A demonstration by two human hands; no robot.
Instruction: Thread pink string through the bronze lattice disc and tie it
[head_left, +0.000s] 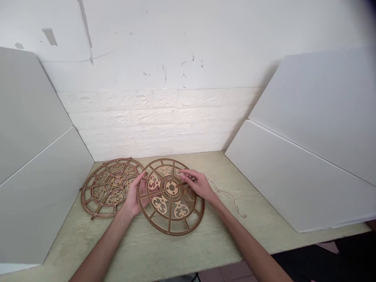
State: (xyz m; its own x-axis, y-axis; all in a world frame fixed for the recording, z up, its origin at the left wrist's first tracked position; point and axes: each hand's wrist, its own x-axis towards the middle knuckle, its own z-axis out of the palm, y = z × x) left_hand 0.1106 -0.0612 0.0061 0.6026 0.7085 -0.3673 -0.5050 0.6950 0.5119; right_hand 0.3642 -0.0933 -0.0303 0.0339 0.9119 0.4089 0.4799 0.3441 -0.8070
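Note:
A brown round openwork panel (167,188), with tan scroll ornaments and a hub at its centre, is raised and tilted in front of me. My left hand (135,197) grips its left rim, the thumb at the edge and the fingers behind. Over the panel's upper right, my right hand (200,186) pinches a thin wire between thumb and fingertips. The wire's loose length (227,192) trails right across the table. To the left lies a second round openwork panel (116,183) with reddish wire run along its rings, partly hidden by my left hand.
The pale green tabletop (141,254) ends at a front edge near me. White boards stand on the left (38,196) and on the right (279,168). Behind is a white brick-patterned wall (164,117). Dark items and floor tiles show below the table.

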